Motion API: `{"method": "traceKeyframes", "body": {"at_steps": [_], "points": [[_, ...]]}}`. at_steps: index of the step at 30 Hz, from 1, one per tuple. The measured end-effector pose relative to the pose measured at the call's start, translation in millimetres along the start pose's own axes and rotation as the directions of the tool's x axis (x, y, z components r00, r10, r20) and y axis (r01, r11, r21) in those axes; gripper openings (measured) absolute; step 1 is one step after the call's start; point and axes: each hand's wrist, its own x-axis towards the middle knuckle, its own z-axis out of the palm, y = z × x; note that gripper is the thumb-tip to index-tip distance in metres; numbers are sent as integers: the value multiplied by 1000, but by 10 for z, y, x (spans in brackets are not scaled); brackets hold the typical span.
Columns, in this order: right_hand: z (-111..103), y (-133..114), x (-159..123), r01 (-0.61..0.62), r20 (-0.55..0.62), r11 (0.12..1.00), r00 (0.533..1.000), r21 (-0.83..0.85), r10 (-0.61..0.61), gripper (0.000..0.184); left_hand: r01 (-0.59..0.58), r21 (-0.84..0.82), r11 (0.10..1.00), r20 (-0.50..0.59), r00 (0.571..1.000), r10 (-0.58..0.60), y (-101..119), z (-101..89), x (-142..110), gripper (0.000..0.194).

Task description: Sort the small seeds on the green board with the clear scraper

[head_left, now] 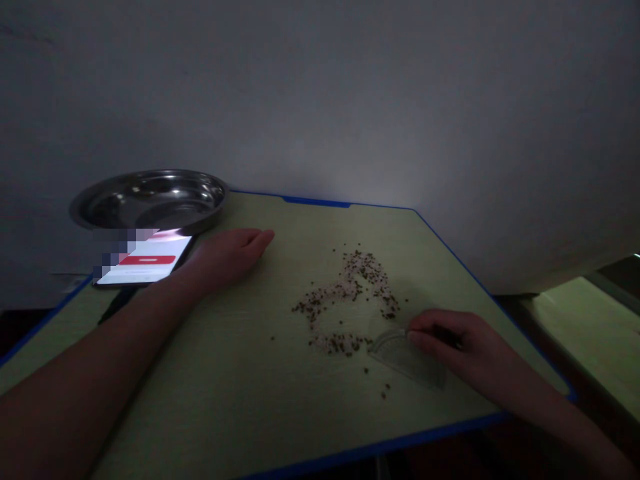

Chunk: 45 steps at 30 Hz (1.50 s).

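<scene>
Between the thumb and fingers of my right hand [450,337] is the curved edge of a clear plastic protractor [407,357]. It is tilted, its left tip beside a scattered mix of white grains and dark brown bits [337,343]. The mix lies in a rough, broken ring on the table, with a few loose dark bits nearer me. My left hand [233,253] rests closed on the table, left of the mix, with nothing visible in it. Its inner fingers are partly hidden.
A wide stainless steel basin [150,200] stands at the back left. In front of it lies a lit phone [150,263], beside my left forearm. The pale table [225,393] has a blue rim and meets a wall [320,100] behind. Another pale surface [590,333] is at the right.
</scene>
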Motion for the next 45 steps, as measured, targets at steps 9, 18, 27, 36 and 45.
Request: {"method": "traceKeyframes", "body": {"at_steps": [9,18,27,36,45], "points": [[-107,78,-43,-25,-39,1000,999,9,26,27,6,15,1000,-2,1000,-6,24,1,1,52],[-110,76,-7,-34,-74,999,997,8,34,26,-2,15,1000,0,1000,2,-9,15,33,52],[-12,-25,98,9,-50,999,999,30,-8,25,0,12,1000,8,1000,-1,15,-6,10,53],[-72,-32,61,19,-39,1000,999,17,-18,26,5,41,999,20,1000,-6,20,-3,15,55],[-43,54,37,12,6,1000,1000,15,-12,25,-7,85,996,32,999,5,29,-8,7,58]]}}
